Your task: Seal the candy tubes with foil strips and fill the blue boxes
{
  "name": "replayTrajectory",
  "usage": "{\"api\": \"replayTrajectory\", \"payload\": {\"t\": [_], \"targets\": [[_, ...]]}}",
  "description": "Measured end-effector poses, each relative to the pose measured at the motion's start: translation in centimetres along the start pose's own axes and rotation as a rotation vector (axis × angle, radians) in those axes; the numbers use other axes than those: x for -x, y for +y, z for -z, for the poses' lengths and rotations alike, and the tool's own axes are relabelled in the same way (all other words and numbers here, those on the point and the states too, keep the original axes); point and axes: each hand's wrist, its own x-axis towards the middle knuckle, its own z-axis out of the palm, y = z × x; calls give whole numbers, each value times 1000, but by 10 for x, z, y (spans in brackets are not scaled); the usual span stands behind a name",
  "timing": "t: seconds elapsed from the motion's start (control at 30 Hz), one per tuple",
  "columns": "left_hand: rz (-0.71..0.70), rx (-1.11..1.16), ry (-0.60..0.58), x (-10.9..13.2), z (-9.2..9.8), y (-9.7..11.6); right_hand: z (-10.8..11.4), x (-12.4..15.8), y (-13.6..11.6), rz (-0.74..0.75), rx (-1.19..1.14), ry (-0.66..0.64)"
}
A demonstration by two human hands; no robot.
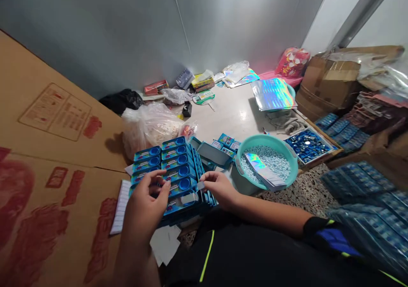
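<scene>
Rows of blue printed packs (178, 173) with round blue recesses are stacked in front of me. My left hand (147, 202) is over the left column, thumb and fingers drawn together in a pinch. Whether anything small sits between those fingertips is hidden. At the stack's right side, my right hand (221, 188) pinches a small silvery sticker (200, 186) between thumb and finger. A pale, shiny strip (189, 198) lies across the round recess of the nearest pack.
Right of the stack, a turquoise basin (295, 168) holds small pale beads and a sheaf of sticker sheets (264, 172). Beyond it is a tray of blue pieces (307, 146). A large cardboard box (47, 151) walls off the left. Holographic sheets (274, 93) lie farther back. Wrapped packs (372, 227) fill the lower right.
</scene>
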Motion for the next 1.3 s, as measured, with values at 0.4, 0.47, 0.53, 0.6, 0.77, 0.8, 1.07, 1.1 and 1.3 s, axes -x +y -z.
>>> {"api": "replayTrajectory", "payload": {"t": [0.4,0.47,0.53,0.6,0.77,0.8,1.07,1.1,1.3], "targets": [[-76,329,-83,17,6,21,-9,42,-50,399,-255,-201],[-80,493,-197,22,6,28,-15,42,-49,348,-219,-284],[-10,549,-264,25,6,33,-20,42,-48,299,-180,-335],[87,512,-254,26,8,35,-23,41,-47,268,-145,-333],[167,417,-113,25,7,28,-25,33,-40,186,-90,-189],[156,393,-104,24,6,26,-24,31,-37,164,-91,-140],[113,77,-62,19,-5,27,-18,17,-19,64,-85,37],[109,46,-54,19,-5,28,-18,17,-17,63,-76,44],[55,-8,40,18,-8,20,-18,14,-10,56,-29,34]]}}
